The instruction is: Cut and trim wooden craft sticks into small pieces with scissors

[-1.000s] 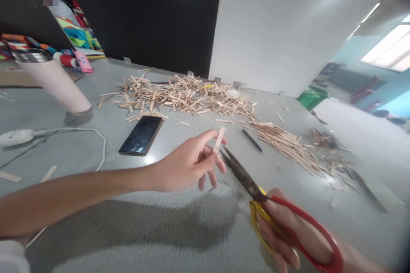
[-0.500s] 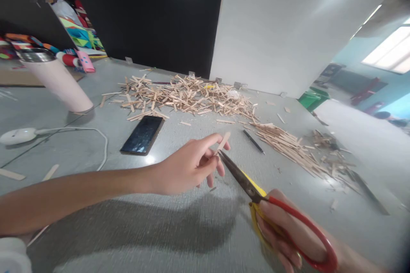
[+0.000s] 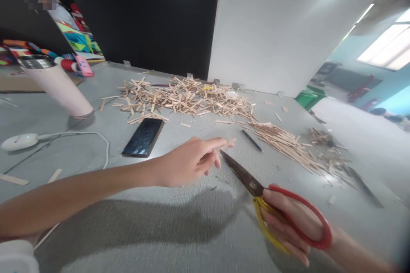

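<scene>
Between the thumb and fingers of my left hand [image 3: 192, 162] is a small wooden craft stick [image 3: 230, 142], mostly covered by the fingers. My right hand [image 3: 288, 217] grips a pair of scissors [image 3: 245, 178] by its red and yellow handles. The dark blades are closed together, and their tips reach right up to the left fingertips; whether they touch the stick I cannot tell. Both hands are held above the grey tabletop [image 3: 173, 239]. Beyond them lies a loose heap of cut wooden sticks [image 3: 188, 100], with a flatter bundle of longer sticks [image 3: 288, 145] to its right.
A phone [image 3: 143, 137] and a black pen [image 3: 253, 141] lie behind my hands. To the left stand a pale pink bottle [image 3: 60, 87] and a white device with a cable [image 3: 21, 142]. Black and white panels [image 3: 144, 21] rise at the back. A person is at far left.
The scissor blades have closed from slightly apart. The stick in my left hand has tipped from nearly upright to flatter, and the left fingers have drawn closer together.
</scene>
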Motion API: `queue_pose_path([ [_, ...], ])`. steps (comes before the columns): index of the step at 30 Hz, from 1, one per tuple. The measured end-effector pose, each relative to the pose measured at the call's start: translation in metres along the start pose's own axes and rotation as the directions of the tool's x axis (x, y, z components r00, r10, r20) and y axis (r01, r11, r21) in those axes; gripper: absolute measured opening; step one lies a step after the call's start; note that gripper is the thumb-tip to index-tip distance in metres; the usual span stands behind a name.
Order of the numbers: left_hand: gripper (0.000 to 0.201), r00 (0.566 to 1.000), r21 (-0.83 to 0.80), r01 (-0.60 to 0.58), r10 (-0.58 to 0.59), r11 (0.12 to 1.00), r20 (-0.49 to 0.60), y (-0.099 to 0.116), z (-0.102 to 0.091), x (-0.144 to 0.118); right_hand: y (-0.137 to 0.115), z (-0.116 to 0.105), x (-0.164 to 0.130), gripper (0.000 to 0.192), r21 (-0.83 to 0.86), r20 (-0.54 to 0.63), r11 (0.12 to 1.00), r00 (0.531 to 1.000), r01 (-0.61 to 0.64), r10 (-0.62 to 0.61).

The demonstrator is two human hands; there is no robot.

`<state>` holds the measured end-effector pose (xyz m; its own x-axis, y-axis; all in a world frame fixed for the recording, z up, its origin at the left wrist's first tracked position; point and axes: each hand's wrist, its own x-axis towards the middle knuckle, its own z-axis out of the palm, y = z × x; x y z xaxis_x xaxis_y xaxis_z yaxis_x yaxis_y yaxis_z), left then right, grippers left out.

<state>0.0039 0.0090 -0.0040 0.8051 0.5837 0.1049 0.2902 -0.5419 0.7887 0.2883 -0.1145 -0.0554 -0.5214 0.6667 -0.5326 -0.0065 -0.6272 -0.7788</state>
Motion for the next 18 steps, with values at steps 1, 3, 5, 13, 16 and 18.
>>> queue_pose_path([
  [1,0.046,1.0,0.009,-0.006,0.006,1.0,0.005,-0.001,-0.001,0.001,0.001,-0.001,0.001,0.077,0.052,0.033,0.999,0.999,-0.01,0.009],
  [3,0.042,1.0,0.009,0.005,-0.005,1.0,0.019,-0.001,-0.002,0.002,0.002,-0.001,0.001,0.077,0.092,0.042,0.996,0.999,-0.007,0.003],
  [5,0.034,0.998,-0.031,0.048,-0.047,0.998,0.041,-0.001,-0.002,0.003,0.004,-0.002,-0.001,0.077,0.093,0.006,0.994,0.998,0.061,-0.062],
  [13,0.019,0.991,-0.167,0.136,-0.135,0.977,0.017,0.01,-0.001,0.001,0.025,-0.004,0.002,0.062,-0.08,-0.121,0.932,0.925,0.353,-0.36],
  [16,0.029,0.992,-0.086,0.113,-0.117,0.99,-0.04,0.013,0.001,-0.001,0.031,-0.002,0.001,0.062,-0.124,-0.086,0.91,0.909,0.396,-0.407],
  [18,0.032,0.992,-0.062,0.106,-0.11,0.992,-0.056,0.013,0.003,-0.002,0.033,-0.001,-0.002,0.062,-0.139,-0.071,0.901,0.904,0.41,-0.422],
])
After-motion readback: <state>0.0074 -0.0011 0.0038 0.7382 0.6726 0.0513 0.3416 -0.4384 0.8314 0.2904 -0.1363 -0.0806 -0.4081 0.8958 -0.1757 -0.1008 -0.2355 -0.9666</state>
